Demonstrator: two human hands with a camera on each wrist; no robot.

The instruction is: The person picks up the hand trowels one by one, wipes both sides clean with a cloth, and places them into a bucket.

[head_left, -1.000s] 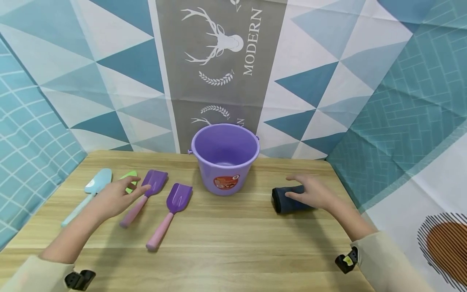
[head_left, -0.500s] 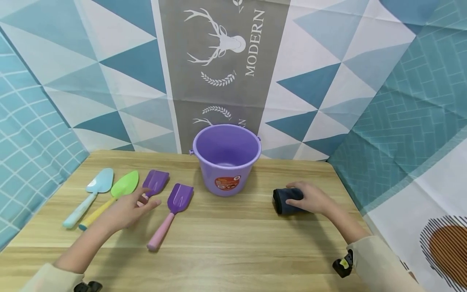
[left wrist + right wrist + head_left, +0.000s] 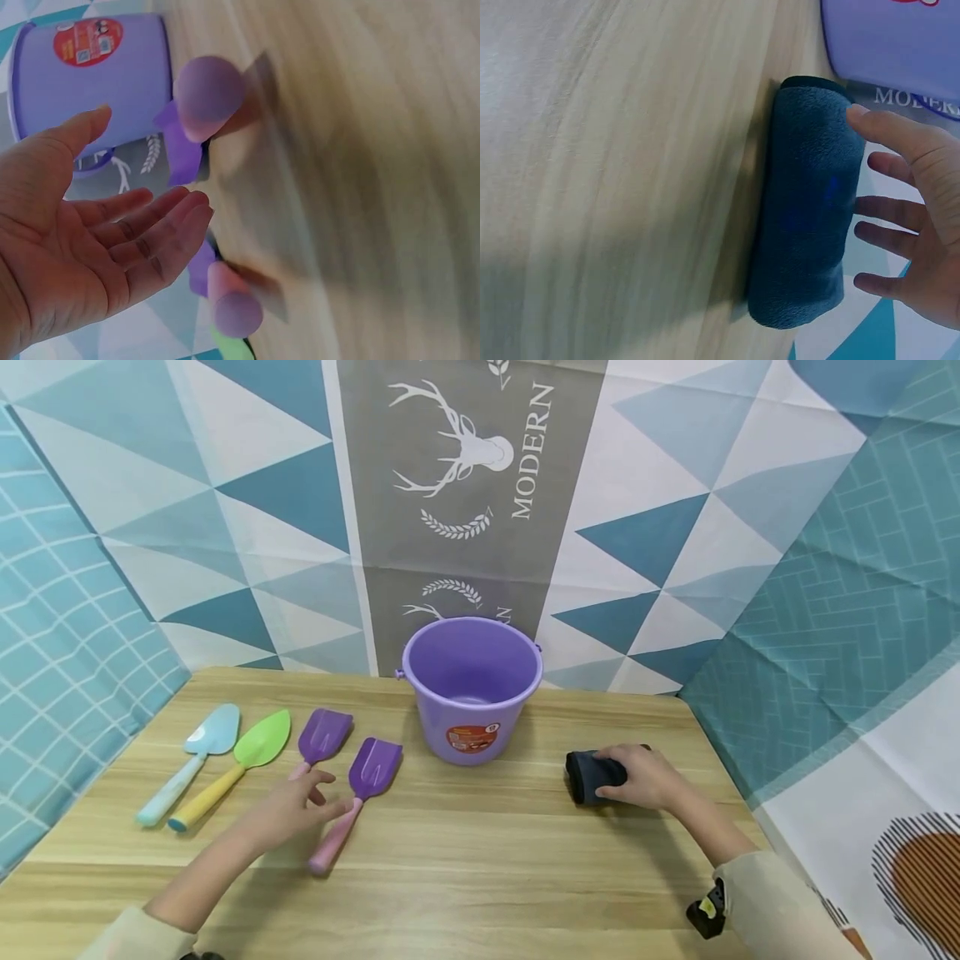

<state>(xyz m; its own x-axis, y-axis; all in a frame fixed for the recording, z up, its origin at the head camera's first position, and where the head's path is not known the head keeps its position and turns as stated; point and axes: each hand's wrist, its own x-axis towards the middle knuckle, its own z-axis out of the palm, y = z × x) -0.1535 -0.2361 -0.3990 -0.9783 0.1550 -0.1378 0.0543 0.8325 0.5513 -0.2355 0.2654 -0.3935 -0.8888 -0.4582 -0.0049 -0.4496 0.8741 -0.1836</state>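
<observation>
In the head view my left hand (image 3: 288,814) hovers over two purple toy shovels with pink handles. It covers part of the left shovel (image 3: 324,735), and its fingertips are close to the handle of the right shovel (image 3: 375,767). The left wrist view shows that palm (image 3: 90,255) bare, fingers relaxed, beside the handle ends (image 3: 210,90). My right hand (image 3: 641,777) is at a rolled dark blue towel (image 3: 592,775). In the right wrist view its fingers are spread along the towel's (image 3: 806,202) side, thumb near one end; firm contact is unclear.
A purple bucket (image 3: 471,727) stands upright at the back middle of the wooden table (image 3: 480,877). To the left lie a light blue trowel (image 3: 213,731) and a green trowel (image 3: 262,739) with a yellow handle. Patterned cloth walls (image 3: 292,510) close off the back and sides.
My left hand has moved right from above the green trowel to the purple shovels, uncovering the trowels. The right hand has closed in slightly around the towel, which stays in about the same place.
</observation>
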